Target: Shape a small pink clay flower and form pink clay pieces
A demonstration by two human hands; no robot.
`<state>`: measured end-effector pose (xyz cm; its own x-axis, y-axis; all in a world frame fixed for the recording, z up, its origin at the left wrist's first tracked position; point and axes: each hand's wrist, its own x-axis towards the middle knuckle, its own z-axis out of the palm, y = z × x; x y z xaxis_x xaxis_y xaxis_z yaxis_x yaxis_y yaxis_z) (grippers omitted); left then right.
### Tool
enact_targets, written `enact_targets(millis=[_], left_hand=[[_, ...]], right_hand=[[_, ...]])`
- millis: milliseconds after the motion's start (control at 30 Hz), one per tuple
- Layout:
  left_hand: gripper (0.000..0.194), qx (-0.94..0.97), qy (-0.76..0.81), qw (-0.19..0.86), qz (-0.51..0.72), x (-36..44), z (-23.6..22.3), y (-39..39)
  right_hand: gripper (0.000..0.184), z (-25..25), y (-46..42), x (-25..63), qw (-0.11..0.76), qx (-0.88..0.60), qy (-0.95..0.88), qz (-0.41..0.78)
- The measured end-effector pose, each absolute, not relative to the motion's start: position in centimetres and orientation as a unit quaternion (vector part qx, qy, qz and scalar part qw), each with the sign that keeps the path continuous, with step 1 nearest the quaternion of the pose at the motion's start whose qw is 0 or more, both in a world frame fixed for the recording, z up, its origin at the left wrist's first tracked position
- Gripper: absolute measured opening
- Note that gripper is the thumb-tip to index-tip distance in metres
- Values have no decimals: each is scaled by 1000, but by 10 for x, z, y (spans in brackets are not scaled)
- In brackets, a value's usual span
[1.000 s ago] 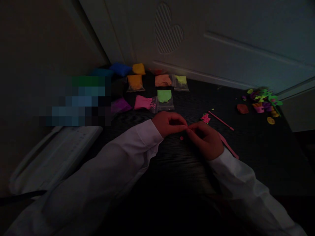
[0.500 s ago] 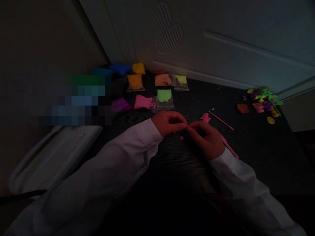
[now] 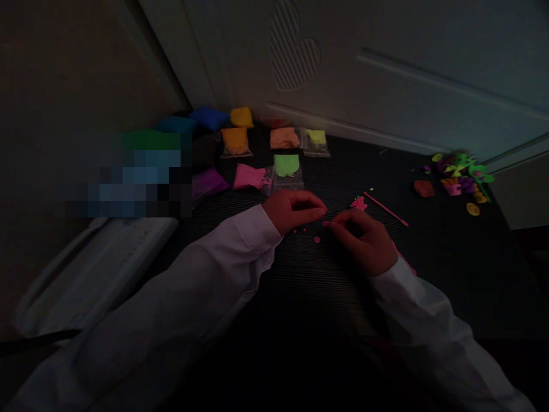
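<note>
My right hand (image 3: 363, 241) pinches a small flattened piece of pink clay (image 3: 326, 224) between thumb and forefinger. Just to its left, my left hand (image 3: 293, 213) has thumb and forefinger tips together; whether anything is between them is too dark to make out. Beneath the hands on the dark table lie a pink clay disc (image 3: 317, 240) and two tiny pink bits (image 3: 304, 230). A clump of pink clay scraps (image 3: 358, 203) sits just beyond the right hand, beside a thin pink modelling tool (image 3: 386, 209). Another pink strip (image 3: 404, 257) is partly hidden by the right wrist.
Bags of coloured clay, among them green (image 3: 286, 166), pink (image 3: 252, 176) and orange (image 3: 235, 141), stand along the back left. Colourful clay flowers (image 3: 461, 174) and a reddish-brown lump (image 3: 424, 188) lie at the right. A white power strip (image 3: 107, 274) is at the left.
My fingertips, which met on the pink piece, have parted. The right hand has drawn slightly away with the pink clay; the left hand has barely moved.
</note>
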<state>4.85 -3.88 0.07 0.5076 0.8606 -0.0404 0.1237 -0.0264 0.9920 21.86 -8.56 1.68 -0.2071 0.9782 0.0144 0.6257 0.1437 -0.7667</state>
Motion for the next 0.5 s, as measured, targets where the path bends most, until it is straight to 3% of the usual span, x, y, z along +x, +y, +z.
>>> enact_targets(millis=[233,500], left_hand=[[19,623,405,585,325,47,5,-35],[16,624,399,585,330,47,6,-35]], right_hand=[[7,23,-88,228,189,-534,-778,270],[9,18,-86,223,161,-539,-792,238]])
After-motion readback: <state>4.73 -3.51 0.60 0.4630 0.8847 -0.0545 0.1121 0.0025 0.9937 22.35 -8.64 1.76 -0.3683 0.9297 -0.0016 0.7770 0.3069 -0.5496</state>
